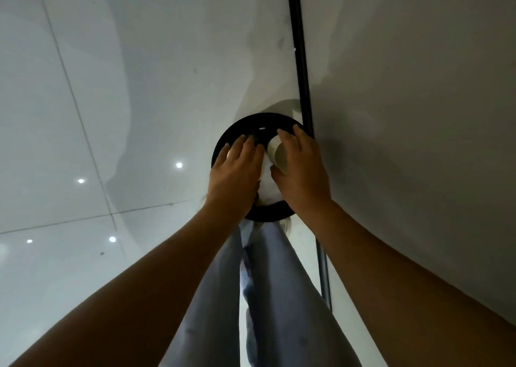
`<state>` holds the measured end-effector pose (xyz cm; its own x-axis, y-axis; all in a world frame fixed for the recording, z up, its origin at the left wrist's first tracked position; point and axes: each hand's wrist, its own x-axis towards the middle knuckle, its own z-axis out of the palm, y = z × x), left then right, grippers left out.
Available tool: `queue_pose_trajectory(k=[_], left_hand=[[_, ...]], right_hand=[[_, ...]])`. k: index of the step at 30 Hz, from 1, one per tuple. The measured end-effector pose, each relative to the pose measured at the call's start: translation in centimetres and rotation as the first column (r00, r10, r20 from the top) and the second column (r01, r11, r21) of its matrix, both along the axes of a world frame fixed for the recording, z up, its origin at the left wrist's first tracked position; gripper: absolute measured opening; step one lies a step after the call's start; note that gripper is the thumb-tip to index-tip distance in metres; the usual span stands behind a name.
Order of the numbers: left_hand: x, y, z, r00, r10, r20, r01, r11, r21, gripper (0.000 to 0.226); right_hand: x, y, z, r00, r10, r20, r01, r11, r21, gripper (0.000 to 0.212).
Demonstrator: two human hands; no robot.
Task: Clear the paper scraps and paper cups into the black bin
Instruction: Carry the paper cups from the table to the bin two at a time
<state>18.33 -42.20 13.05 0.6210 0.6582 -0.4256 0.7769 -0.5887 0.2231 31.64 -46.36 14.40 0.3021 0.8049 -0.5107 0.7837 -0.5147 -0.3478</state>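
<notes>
My two forearms fill the bottom of the view, reaching down and forward over my legs in pale trousers [268, 297] toward the bin [223, 140], which stands on the glossy tiled floor [69, 115] close against the wall [418, 115] and its black strip [303, 73].

On the left, my left hand [237, 171] is spread palm down over the bin's mouth, fingers fairly straight. Something pale peeks out by its knuckles, perhaps a second cup, but I cannot tell whether the hand holds it or merely covers it. Between the hands a patch of white shows inside the bin, which I take to be paper [269, 183], though whether it is scraps or a liner is unclear.

On the right, my right hand [301, 168] wraps a paper cup [277, 151], fingers curled over its top side and thumb underneath. The cup lies tilted on its side, open end toward the left hand, directly above the opening and within the rim's circle.

I judge this to be the drop step: the cup is carried to the bin and not yet let go. The next move calls for loosening the right fingers so the cup falls inside, and drawing the left hand aside so it does not block the fall. Then back for whatever remains elsewhere, out of view here.
</notes>
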Motion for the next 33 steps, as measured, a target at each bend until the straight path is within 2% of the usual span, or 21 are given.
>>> queue_pose_trajectory(k=[6,10,13,18,22,25,28,33], left_hand=[[0.0,-0.1,-2.6,0.999,-0.017,-0.034,0.016,0.999,-0.03,0.077],[-0.7,0.6,-0.2,0.997,0.027,-0.066,-0.032,0.997,-0.075,0.089],[-1.7,0.5,4.7,0.994,0.086,-0.073,-0.093,0.991,-0.094,0.083],[-4.4,-0.7,16.6,0.954,0.3,-0.023,-0.3,0.943,-0.141,0.068],[-7.7,-2.6,28.0,0.917,0.397,-0.048,-0.4,0.908,-0.128,0.062],[-10.7,-4.9,35.2,0.868,0.494,-0.045,-0.496,0.864,-0.088,0.059],[-14.2,-7.8,41.0,0.783,0.621,-0.035,-0.622,0.781,-0.055,0.058],[-21.4,-14.0,47.2,0.552,0.834,-0.004,-0.834,0.551,-0.021,0.057]], right_hand=[[-0.3,0.5,-1.8,0.998,0.051,0.031,-0.05,0.998,-0.032,0.074],[-0.3,0.6,0.6,0.999,0.031,0.007,-0.03,0.997,-0.065,0.084],[-0.4,0.2,5.4,0.999,0.018,-0.043,-0.02,0.998,-0.054,0.079],[-2.0,-0.5,16.6,0.992,0.097,-0.075,-0.101,0.993,-0.053,0.072],[-5.0,-0.8,27.1,0.969,0.236,-0.08,-0.241,0.968,-0.064,0.067],[-8.6,-1.2,34.2,0.917,0.395,-0.056,-0.399,0.913,-0.086,0.067],[-12.9,-2.5,39.9,0.862,0.501,-0.074,-0.505,0.861,-0.059,0.066],[-21.7,-5.8,45.6,0.68,0.732,-0.044,-0.733,0.677,-0.064,0.063]])
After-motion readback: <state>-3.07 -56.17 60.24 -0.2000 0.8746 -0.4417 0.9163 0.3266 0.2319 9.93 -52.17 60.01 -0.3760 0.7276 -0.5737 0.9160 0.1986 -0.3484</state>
